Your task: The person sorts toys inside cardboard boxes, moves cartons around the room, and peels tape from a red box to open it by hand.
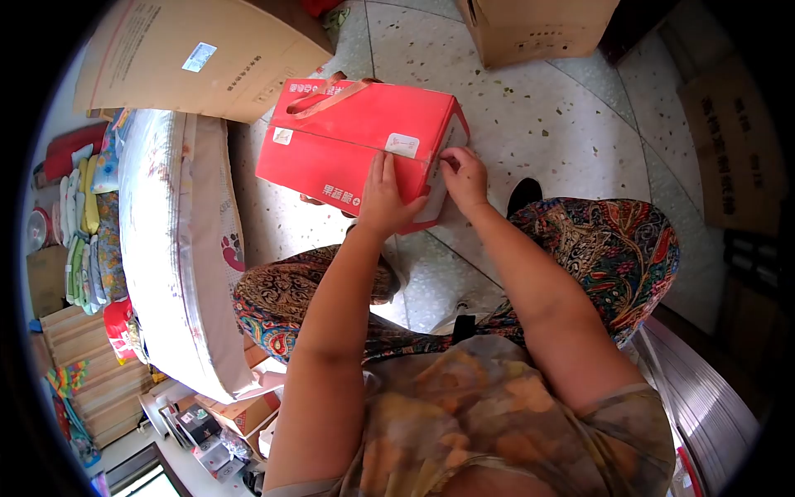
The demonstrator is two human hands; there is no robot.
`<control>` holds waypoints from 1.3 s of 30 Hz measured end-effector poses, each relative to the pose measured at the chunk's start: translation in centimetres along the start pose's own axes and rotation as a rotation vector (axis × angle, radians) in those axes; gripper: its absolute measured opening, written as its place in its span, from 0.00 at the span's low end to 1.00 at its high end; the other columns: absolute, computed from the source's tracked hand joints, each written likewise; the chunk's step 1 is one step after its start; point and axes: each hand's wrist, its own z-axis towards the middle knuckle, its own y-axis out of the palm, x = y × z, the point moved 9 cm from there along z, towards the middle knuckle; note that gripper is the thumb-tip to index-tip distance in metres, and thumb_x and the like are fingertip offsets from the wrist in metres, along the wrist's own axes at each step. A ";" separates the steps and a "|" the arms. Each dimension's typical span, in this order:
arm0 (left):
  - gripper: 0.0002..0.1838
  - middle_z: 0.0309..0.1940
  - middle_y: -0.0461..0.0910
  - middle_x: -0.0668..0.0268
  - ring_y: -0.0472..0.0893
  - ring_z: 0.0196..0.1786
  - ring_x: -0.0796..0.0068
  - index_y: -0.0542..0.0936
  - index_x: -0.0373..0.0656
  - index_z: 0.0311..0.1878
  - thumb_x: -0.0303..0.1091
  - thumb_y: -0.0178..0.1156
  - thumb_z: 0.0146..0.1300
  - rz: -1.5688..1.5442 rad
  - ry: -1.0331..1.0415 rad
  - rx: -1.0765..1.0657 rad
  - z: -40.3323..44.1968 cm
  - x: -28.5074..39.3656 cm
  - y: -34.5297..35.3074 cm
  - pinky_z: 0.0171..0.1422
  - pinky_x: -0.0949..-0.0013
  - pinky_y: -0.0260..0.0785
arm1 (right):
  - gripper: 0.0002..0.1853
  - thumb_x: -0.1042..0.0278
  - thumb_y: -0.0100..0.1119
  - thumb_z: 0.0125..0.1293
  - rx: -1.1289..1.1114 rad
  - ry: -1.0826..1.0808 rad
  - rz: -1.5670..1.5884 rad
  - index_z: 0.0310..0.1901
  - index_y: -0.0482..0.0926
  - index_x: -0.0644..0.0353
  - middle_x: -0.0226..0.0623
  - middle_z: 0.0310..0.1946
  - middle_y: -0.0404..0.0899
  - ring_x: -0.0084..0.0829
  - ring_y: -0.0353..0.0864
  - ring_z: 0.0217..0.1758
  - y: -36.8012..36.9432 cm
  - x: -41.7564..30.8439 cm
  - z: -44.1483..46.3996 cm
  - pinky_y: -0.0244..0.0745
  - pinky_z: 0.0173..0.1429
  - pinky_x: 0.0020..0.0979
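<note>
A red gift box with white printing, two pale stickers on its top and an orange-brown ribbon handle sits on the floor in front of my knees. My left hand lies on the top near its right end, fingers stretched out flat and thumb apart. At the right end, the fingers of my right hand are curled and pinched against the edge of the end panel. My right fingertips are partly hidden, and the inside of the box cannot be seen.
Large brown cartons stand at the upper left, at the top and on the right. A bed with a thick mattress runs along the left, with folded cloths beyond it. Small scraps dot the speckled floor.
</note>
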 end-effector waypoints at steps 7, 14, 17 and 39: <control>0.48 0.61 0.49 0.45 0.50 0.65 0.50 0.52 0.31 0.61 0.42 0.66 0.39 0.001 -0.031 0.104 -2.1 0.2 0.0 0.66 0.58 0.46 | 0.04 0.74 0.56 0.47 0.017 -0.035 -0.004 0.27 0.74 0.59 0.38 0.27 0.74 0.38 0.75 0.28 0.4 0.5 0.6 0.70 0.33 0.33; 0.47 0.61 0.49 0.44 0.51 0.64 0.46 0.51 0.31 0.60 0.39 0.66 0.39 0.022 0.001 0.167 -2.6 0.1 0.0 0.65 0.56 0.47 | 0.07 0.75 0.55 0.45 0.013 -0.121 -0.103 0.27 0.69 0.59 0.40 0.26 0.71 0.41 0.73 0.29 0.8 -0.5 0.8 0.69 0.33 0.37; 0.49 0.61 0.49 0.45 0.49 0.64 0.46 0.49 0.32 0.61 0.38 0.67 0.38 0.069 -0.020 0.207 -2.9 0.1 0.1 0.66 0.55 0.46 | 0.07 0.76 0.55 0.43 0.012 -0.123 -0.091 0.27 0.68 0.60 0.40 0.25 0.70 0.42 0.72 0.29 0.9 -0.4 0.9 0.69 0.32 0.37; 0.50 0.62 0.49 0.47 0.49 0.65 0.47 0.49 0.33 0.62 0.36 0.66 0.36 0.042 -0.010 0.249 -3.1 0.5 -0.1 0.65 0.53 0.45 | 0.06 0.75 0.54 0.50 0.014 -0.050 -0.011 0.31 0.71 0.59 0.38 0.28 0.70 0.37 0.74 0.28 0.4 1.3 -0.6 0.69 0.34 0.33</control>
